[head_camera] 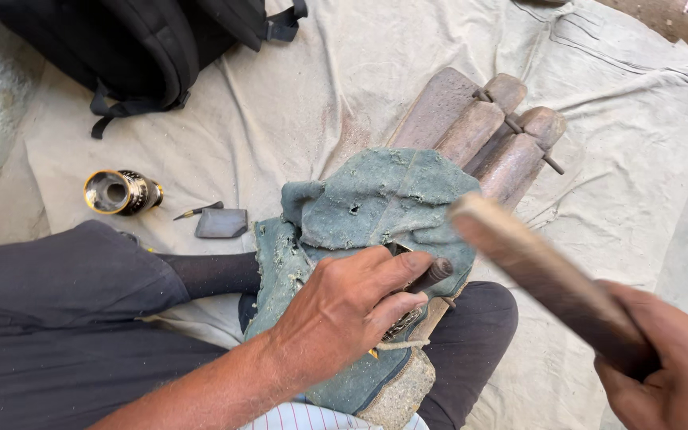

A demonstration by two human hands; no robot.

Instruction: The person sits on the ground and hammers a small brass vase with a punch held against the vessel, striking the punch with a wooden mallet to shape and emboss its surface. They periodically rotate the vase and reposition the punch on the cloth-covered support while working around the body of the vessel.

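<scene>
Head view, looking down: nearest, the right hand [670, 366] has its fingers clamped round a wooden stick [547, 275], blurred, slanting up toward the worn blue-green cloth [376, 207]. Just left of it, the left hand [352, 306] presses on that cloth, fingers closed on a small dark metal tool [430, 275] whose tip pokes out beyond them. Beneath the cloth lies a patterned metal piece [401, 322], mostly hidden, resting on the person's lap in dark trousers [57, 318]. Beyond the cloth, a ridged wooden block [479, 131] with metal pins sticks out from under it. Left of the cloth sit a small grey flat stone [221, 224], a thin pointed tool [195, 211] and — farther left — a black-and-gold metal vessel [121, 192] on its side. All rests on a creased pale sheet [615, 103] spread over rough ground; a black backpack [145, 48] lies at the far edge.
</scene>
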